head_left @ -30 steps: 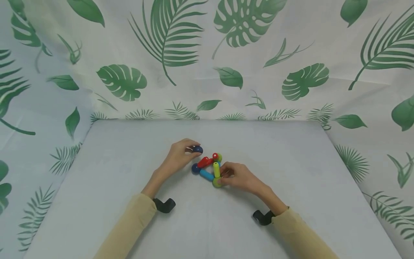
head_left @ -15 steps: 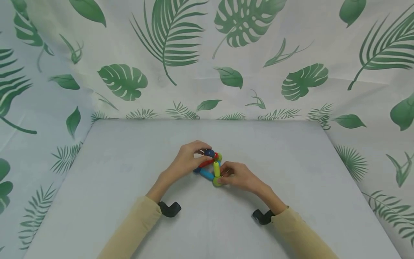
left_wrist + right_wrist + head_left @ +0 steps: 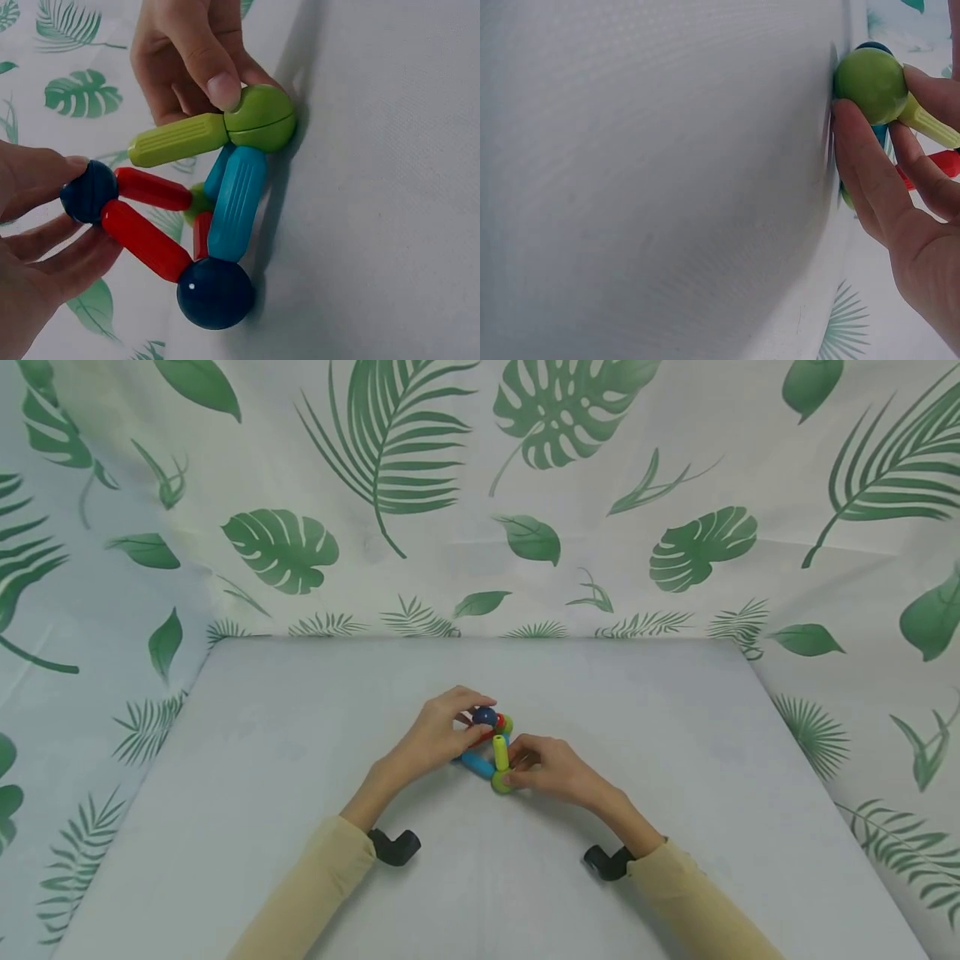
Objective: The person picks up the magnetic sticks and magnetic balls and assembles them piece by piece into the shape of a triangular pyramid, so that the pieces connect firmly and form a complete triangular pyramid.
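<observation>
My left hand [image 3: 431, 739] pinches a dark blue ball [image 3: 90, 193] between thumb and fingers, above a magnetic stick-and-ball frame. Two red rods, an upper one [image 3: 154, 189] and a lower one [image 3: 146, 240], slant up to that ball. My right hand [image 3: 558, 772] grips a green ball [image 3: 871, 85] at the near corner. From it rises a lime rod [image 3: 180, 139], its upper end apart from the held blue ball. A light blue rod [image 3: 238, 204] links the green ball to a second dark blue ball [image 3: 216, 294]. Behind, another green ball [image 3: 198, 204] is partly hidden.
The frame stands on a white table [image 3: 480, 885]. A leaf-printed cloth [image 3: 480, 552] hangs behind the table and along both sides. Black wrist cameras, left [image 3: 395, 847] and right [image 3: 606, 862], jut from the forearms.
My left hand has carried the dark blue ball to the right, from beside the frame to the raised red rods' upper ends. The right hand stays at the green ball.
</observation>
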Demonstrator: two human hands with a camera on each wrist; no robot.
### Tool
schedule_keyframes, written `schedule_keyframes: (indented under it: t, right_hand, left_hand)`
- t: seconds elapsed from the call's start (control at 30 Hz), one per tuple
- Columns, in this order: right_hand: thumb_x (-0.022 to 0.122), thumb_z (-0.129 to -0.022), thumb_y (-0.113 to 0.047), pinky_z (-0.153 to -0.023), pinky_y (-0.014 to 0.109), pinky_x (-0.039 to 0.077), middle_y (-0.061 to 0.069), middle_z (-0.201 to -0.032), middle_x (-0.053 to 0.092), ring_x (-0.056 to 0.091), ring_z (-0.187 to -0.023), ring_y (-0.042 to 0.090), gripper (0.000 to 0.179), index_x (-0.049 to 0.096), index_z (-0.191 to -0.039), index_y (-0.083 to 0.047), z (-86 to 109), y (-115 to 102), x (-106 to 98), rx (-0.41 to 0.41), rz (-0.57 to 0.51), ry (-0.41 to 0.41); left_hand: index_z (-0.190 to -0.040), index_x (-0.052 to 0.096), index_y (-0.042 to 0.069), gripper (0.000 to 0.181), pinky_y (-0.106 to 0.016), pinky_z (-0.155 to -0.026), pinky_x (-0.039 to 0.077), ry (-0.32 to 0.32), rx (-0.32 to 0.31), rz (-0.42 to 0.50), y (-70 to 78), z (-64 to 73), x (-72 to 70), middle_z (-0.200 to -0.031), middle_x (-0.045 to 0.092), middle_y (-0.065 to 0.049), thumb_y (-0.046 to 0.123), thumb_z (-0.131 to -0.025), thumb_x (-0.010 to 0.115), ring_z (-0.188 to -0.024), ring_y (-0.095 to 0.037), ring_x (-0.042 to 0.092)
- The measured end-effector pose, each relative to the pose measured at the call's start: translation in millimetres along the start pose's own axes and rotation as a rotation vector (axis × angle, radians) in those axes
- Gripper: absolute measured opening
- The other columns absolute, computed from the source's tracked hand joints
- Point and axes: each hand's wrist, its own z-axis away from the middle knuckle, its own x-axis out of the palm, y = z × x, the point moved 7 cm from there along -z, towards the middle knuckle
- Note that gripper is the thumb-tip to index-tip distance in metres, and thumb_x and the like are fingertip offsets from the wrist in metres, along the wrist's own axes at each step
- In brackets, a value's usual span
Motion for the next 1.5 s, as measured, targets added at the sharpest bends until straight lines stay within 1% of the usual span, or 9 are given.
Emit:
schedule_keyframes:
  t: [0.1,0.2,0.37,0.53,0.7,0.9,1.17,1.33,1.5]
  right_hand:
    - [0.08,-0.09,-0.022,-0.082,0.033,0.057,0.001,-0.1,0.073,0.068,-0.094,0.015,0.023,0.069,-0.106,-0.009,0.1,-1,0,-0.003,0.005,0.004]
    - [0.08,-0.09,-0.022,-0.082,0.033,0.057,0.001,-0.1,0.072,0.068,-0.094,0.015,0.023,0.068,-0.106,-0.009,0.4,-1,0,0.001,0.003,0.002]
    - [0.079,-0.091,-0.022,-0.082,0.033,0.057,0.001,-0.1,0.072,0.067,-0.094,0.015,0.024,0.068,-0.107,-0.009,0.6,-2,0,0.014,-0.006,-0.005]
    - [0.078,-0.091,-0.021,-0.082,0.033,0.057,0.002,-0.101,0.073,0.068,-0.095,0.015,0.023,0.068,-0.107,-0.009,0.6,-3,1,0.007,-0.004,-0.011]
    - [0.078,-0.092,-0.021,-0.082,0.033,0.057,0.002,-0.102,0.073,0.068,-0.095,0.016,0.022,0.068,-0.107,-0.008,0.9,-4,1,-0.014,0.002,-0.014]
    - [0.077,-0.092,-0.019,-0.082,0.033,0.057,0.002,-0.104,0.073,0.069,-0.097,0.016,0.02,0.068,-0.107,-0.009,0.5,-5,1,-0.013,0.011,-0.008]
    - [0.077,-0.093,-0.018,-0.085,0.035,0.059,0.006,-0.108,0.073,0.07,-0.1,0.021,0.023,0.068,-0.111,-0.007,1.4,-8,1,-0.057,0.035,-0.002]
    - [0.077,-0.093,-0.017,-0.085,0.036,0.059,0.007,-0.108,0.073,0.07,-0.099,0.022,0.022,0.069,-0.11,-0.008,2.9,-12,1,-0.091,0.047,0.002]
    - [0.077,-0.093,-0.016,-0.085,0.036,0.059,0.006,-0.108,0.073,0.071,-0.099,0.022,0.022,0.068,-0.111,-0.008,2.6,-14,2,-0.102,0.066,0.008]
  left_hand:
    - [-0.129,0.068,0.005,0.034,-0.036,-0.092,0.06,-0.055,0.059,-0.096,5.3,-1.9,4.8,-0.124,0.062,-0.013,0.005,-0.096,0.071,-0.112,-0.026,0.063]
    - [-0.13,0.068,0.005,0.031,-0.033,-0.091,0.058,-0.115,0.106,-0.206,9.9,-3.7,10.0,-0.122,0.059,-0.012,0.009,-0.099,0.066,-0.112,-0.026,0.056]
    - [-0.126,0.068,0.005,0.028,-0.031,-0.084,0.055,-0.17,0.106,-0.319,12.4,-5.7,14.5,-0.117,0.056,-0.01,0.012,-0.099,0.062,-0.106,-0.024,0.049]
    - [-0.12,0.067,0.005,0.023,-0.027,-0.081,0.052,-0.194,0.101,-0.354,13.2,-6.3,17.7,-0.112,0.053,-0.008,0.012,-0.099,0.06,-0.103,-0.022,0.046]
    - [-0.116,0.066,0.004,0.019,-0.026,-0.078,0.05,-0.191,0.13,-0.381,14.6,-5.1,20.3,-0.109,0.052,-0.009,0.01,-0.099,0.059,-0.1,-0.022,0.046]
    - [-0.119,0.063,0.002,0.024,-0.032,-0.082,0.053,-0.165,0.156,-0.428,16.1,-2.2,24.2,-0.11,0.053,-0.012,0.016,-0.1,0.064,-0.098,-0.024,0.051]
    - [-0.116,0.059,0.003,0.024,-0.034,-0.081,0.05,-0.089,0.208,-0.508,17.2,2.2,33.5,-0.109,0.052,-0.013,0.017,-0.098,0.067,-0.094,-0.024,0.052]
    - [-0.114,0.058,0.003,0.021,-0.033,-0.08,0.049,-0.068,0.212,-0.5,17.4,4.0,36.3,-0.106,0.05,-0.012,0.012,-0.096,0.066,-0.092,-0.023,0.05]
    - [-0.113,0.055,0.004,0.019,-0.03,-0.078,0.05,-0.093,0.177,-0.474,15.1,4.9,36.3,-0.104,0.046,-0.011,0.01,-0.098,0.064,-0.092,-0.022,0.047]
